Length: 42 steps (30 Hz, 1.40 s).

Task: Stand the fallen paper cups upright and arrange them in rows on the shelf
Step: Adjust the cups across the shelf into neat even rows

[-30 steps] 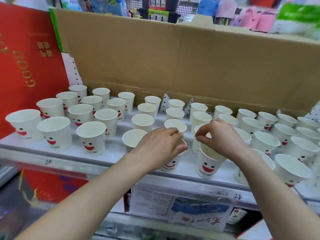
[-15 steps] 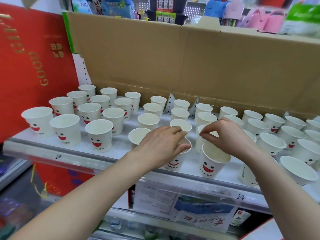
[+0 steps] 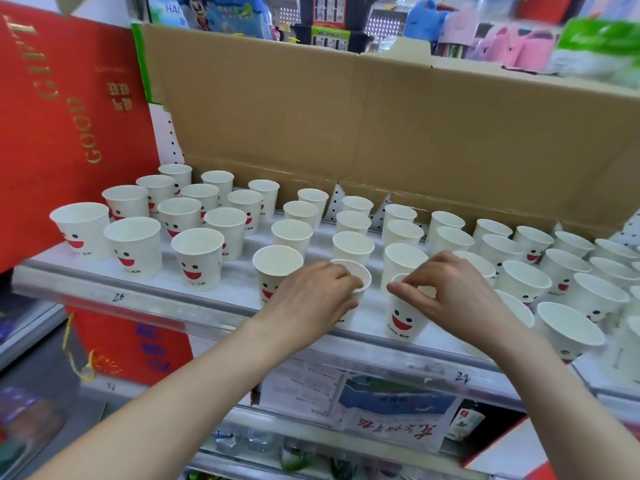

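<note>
Several white paper cups printed with red smiley faces stand upright in rows on the white shelf [image 3: 221, 299]. My left hand [image 3: 311, 303] grips one front-row cup [image 3: 360, 273] by its rim and side. My right hand [image 3: 446, 292] pinches the rim of the neighbouring front cup [image 3: 401, 322], whose smiley faces me. Both cups stand near the shelf's front edge. More upright cups fill the left group [image 3: 197, 258] and the right group [image 3: 526, 282]. No fallen cup is visible.
A brown cardboard panel [image 3: 381, 126] walls the back of the shelf. A red gift bag [image 3: 62, 116] stands at the left. The shelf's front rail [image 3: 114, 296] carries price labels. Goods lie on the lower shelf [image 3: 391, 407] beneath.
The view has shifted left and my hands have come slightly nearer the front edge, still on the same two front cups. The cups' places have hardly changed.
</note>
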Tool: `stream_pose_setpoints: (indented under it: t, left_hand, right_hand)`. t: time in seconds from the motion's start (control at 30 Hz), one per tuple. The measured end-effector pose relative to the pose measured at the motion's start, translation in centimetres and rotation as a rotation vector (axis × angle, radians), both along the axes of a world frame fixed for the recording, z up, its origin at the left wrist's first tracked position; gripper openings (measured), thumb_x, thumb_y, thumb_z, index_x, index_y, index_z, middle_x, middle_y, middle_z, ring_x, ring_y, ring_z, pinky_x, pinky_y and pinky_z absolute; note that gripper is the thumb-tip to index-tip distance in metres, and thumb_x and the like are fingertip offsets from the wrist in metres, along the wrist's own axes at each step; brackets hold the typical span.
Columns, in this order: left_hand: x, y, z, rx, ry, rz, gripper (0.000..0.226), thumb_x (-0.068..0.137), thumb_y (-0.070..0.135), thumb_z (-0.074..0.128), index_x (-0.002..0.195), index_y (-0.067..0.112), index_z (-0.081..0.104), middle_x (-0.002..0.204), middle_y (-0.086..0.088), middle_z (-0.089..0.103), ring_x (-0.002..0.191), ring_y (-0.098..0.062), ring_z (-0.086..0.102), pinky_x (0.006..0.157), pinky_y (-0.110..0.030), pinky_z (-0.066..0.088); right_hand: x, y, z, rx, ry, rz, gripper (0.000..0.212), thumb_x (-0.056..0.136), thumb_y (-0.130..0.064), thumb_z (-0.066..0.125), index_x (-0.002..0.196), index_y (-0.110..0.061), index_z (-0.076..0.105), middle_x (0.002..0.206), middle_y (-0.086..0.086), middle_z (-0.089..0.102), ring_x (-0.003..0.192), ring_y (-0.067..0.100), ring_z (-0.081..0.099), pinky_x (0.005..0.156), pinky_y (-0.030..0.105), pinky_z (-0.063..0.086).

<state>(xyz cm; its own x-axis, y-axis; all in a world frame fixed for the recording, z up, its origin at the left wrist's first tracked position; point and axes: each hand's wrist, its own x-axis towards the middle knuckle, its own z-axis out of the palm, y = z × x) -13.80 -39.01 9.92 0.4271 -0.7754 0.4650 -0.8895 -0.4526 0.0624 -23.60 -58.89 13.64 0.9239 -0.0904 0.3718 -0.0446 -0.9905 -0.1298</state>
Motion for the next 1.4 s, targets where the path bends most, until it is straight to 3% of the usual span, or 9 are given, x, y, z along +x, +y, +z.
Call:
stream_pose_setpoints:
  t: [0.17, 0.37, 0.5, 0.7, 0.93, 1.4]
  left_hand:
    - [0.1, 0.3, 0.0, 0.024, -0.005, 0.005, 0.019, 0.092, 0.028, 0.056, 0.107, 0.018, 0.063, 0.100, 0.000, 0.068, 0.098, -0.023, 0.058, 0.072, -0.038, 0.051]
    - [0.3, 0.5, 0.2, 0.057, 0.031, 0.028, 0.022, 0.093, 0.028, 0.052, 0.110, 0.018, 0.062, 0.099, -0.005, 0.068, 0.099, -0.027, 0.056, 0.073, -0.040, 0.050]
    - [0.4, 0.6, 0.3, 0.066, 0.048, 0.030, 0.025, 0.094, 0.031, 0.053, 0.112, 0.019, 0.063, 0.102, -0.004, 0.069, 0.101, -0.026, 0.056, 0.076, -0.040, 0.051]
    - [0.2, 0.9, 0.8, 0.021, 0.071, 0.023, 0.027, 0.095, 0.035, 0.051, 0.117, 0.022, 0.063, 0.107, -0.001, 0.068, 0.105, -0.021, 0.054, 0.078, -0.036, 0.049]
    - [-0.2, 1.1, 0.7, 0.037, 0.036, 0.017, 0.021, 0.095, 0.032, 0.052, 0.101, 0.017, 0.065, 0.097, -0.002, 0.068, 0.097, -0.022, 0.054, 0.073, -0.038, 0.049]
    - [-0.7, 0.1, 0.4, 0.018, 0.077, 0.019, 0.021, 0.094, 0.033, 0.054, 0.104, 0.020, 0.067, 0.097, -0.004, 0.067, 0.091, -0.024, 0.060, 0.074, -0.039, 0.051]
  right_hand:
    - [-1.0, 0.7, -0.4, -0.070, 0.066, -0.031, 0.041, 0.081, -0.064, 0.058, 0.091, -0.028, 0.076, 0.091, -0.013, 0.072, 0.102, 0.009, 0.050, 0.088, 0.033, 0.045]
    - [-0.8, 0.9, -1.2, -0.136, 0.124, -0.100, 0.023, 0.081, -0.037, 0.067, 0.068, -0.017, 0.068, 0.069, -0.001, 0.065, 0.089, 0.017, 0.050, 0.075, 0.035, 0.044]
    - [-1.0, 1.0, -1.4, -0.086, 0.140, -0.140, 0.024, 0.079, -0.033, 0.068, 0.065, -0.014, 0.065, 0.066, 0.002, 0.061, 0.087, 0.019, 0.050, 0.070, 0.037, 0.045]
    - [-1.2, 1.3, -0.9, -0.016, 0.115, -0.166, 0.019, 0.076, -0.037, 0.075, 0.082, -0.019, 0.075, 0.081, 0.003, 0.061, 0.091, 0.015, 0.048, 0.075, 0.037, 0.048]
    - [-1.4, 1.2, -0.8, -0.024, 0.068, -0.136, 0.014, 0.079, -0.033, 0.074, 0.088, -0.023, 0.078, 0.081, 0.001, 0.061, 0.093, 0.015, 0.049, 0.076, 0.034, 0.047]
    - [-2.3, 0.7, -0.2, 0.013, 0.100, -0.129, 0.015, 0.082, -0.031, 0.074, 0.093, -0.021, 0.077, 0.088, 0.000, 0.063, 0.098, 0.014, 0.049, 0.080, 0.033, 0.046]
